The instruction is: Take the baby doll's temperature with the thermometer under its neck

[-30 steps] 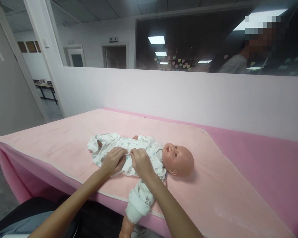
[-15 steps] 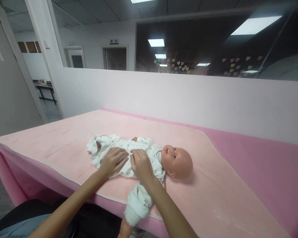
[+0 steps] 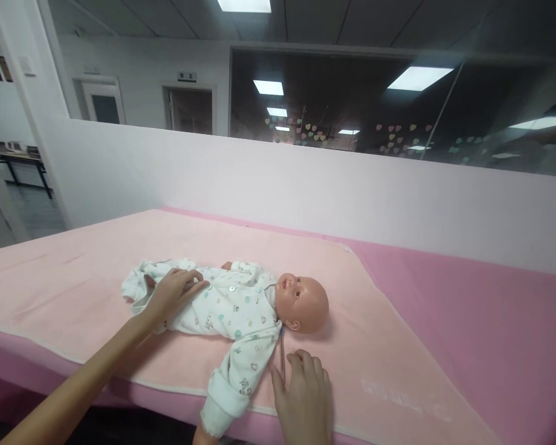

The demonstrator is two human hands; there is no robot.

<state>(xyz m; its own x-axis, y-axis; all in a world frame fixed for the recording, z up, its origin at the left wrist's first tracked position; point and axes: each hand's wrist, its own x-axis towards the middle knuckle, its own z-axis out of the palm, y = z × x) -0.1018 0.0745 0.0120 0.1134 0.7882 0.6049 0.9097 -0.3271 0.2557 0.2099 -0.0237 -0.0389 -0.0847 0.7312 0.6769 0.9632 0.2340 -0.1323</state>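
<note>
White half-wall (image 3: 259,179) with dark glazing (image 3: 338,93) above it forms the background; heart-shaped stickers (image 3: 391,129) show on the glass. Tabletop (image 3: 505,303) is covered in pink cloth, with a lighter pink sheet (image 3: 389,371) over most of it.

Doll (image 3: 308,303) lies face up on the sheet, head to the right. It is dressed in a white printed outfit (image 3: 227,309) with buttons along the front. Near sleeve (image 3: 248,364) has a turned-back cuff (image 3: 225,395) and reaches over the near edge, with part of the doll's arm (image 3: 204,436) protruding.

Left forearm enters from lower left. Left hand (image 3: 176,293) lies over the lower front of the outfit, fingers bent, thumb extended beside the button line; whether its grip pinches any fabric cannot be told.

Right hand (image 3: 304,389) is at the near side of the sheet, back upward, fingers curved forward. Its grip is loose, thumb and index finger parted. Thin brown cord (image 3: 282,355) runs from the doll's shoulder toward that gap; contact with it cannot be confirmed.
</note>
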